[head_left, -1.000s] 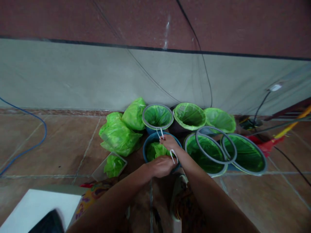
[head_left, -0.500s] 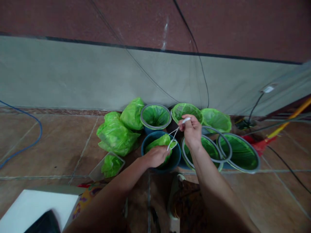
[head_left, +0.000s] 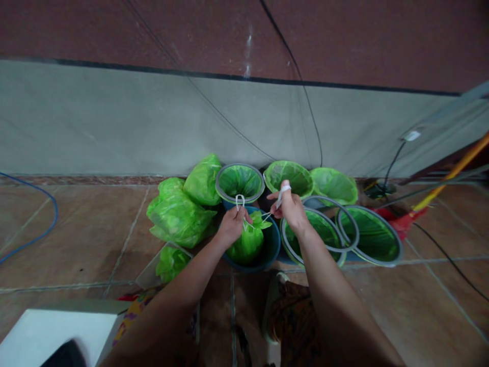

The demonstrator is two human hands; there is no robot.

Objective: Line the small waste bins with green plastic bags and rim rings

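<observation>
My left hand [head_left: 232, 225] is closed on a white string [head_left: 240, 200], whose loop sticks up above the fingers. Opposite it, my right hand [head_left: 290, 206] grips the other part of the string, which is wound round a finger. The string runs between both hands at the gathered neck of a green plastic bag [head_left: 246, 247]. That bag sits inside a blue bin [head_left: 272, 252], its top bunched up. Just behind stands a bin with a grey ring rim and green liner [head_left: 241, 182].
Filled green bags [head_left: 179, 211] lie to the left, beside a clear container [head_left: 153, 267] holding green plastic. Several lined bins [head_left: 370, 234] stand right, with a loose grey ring [head_left: 353, 216] across them. A white box [head_left: 57, 334] is at lower left; a blue hose [head_left: 53, 204] lies far left.
My left hand has moved up and left, and the bag's neck now looks drawn together. My right hand stays raised, with the string wound round its finger.
</observation>
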